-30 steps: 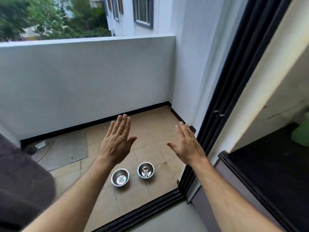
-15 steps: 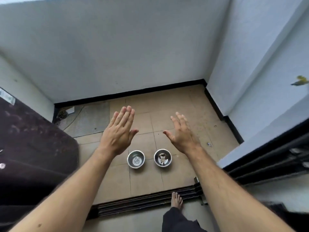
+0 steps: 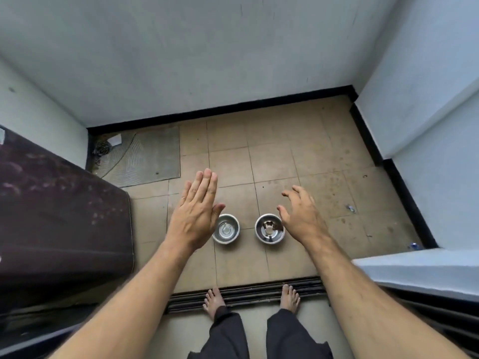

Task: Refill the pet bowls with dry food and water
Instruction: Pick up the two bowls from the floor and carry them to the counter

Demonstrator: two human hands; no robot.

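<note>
You've tipped your head down since a sec ago: the outside view and far wall top are gone, and the balcony floor (image 3: 285, 156) plus your bare feet at the door track (image 3: 246, 294) now fill the view. Means you're squared up at the threshold, right over the work, w/ nothing picked up yet.

Both steel bowls sit side by side on the tiles, just ahead of your feet, a small gap between them. Left bowl (image 3: 228, 230) looks empty or maybe holds a film of water; can't tell. Right bowl (image 3: 268, 230) has a few dark bits at the bottom, prob. leftover kibble. No food bag or water jug in sight, so I'd judge the refill hasn't begun; likely next step is lifting the bowls or fetching supplies.

Left hand (image 3: 195, 216) is flat, fingers together & pointing fwd, palm down, overlapping the left bowl's edge in view but well above it. Right hand (image 3: 302, 216) is loosely curled, fingers spread, hovering by the right bowl. Both hands bare, apart, gripping nothing. Arms are extended fwd & down.
</note>
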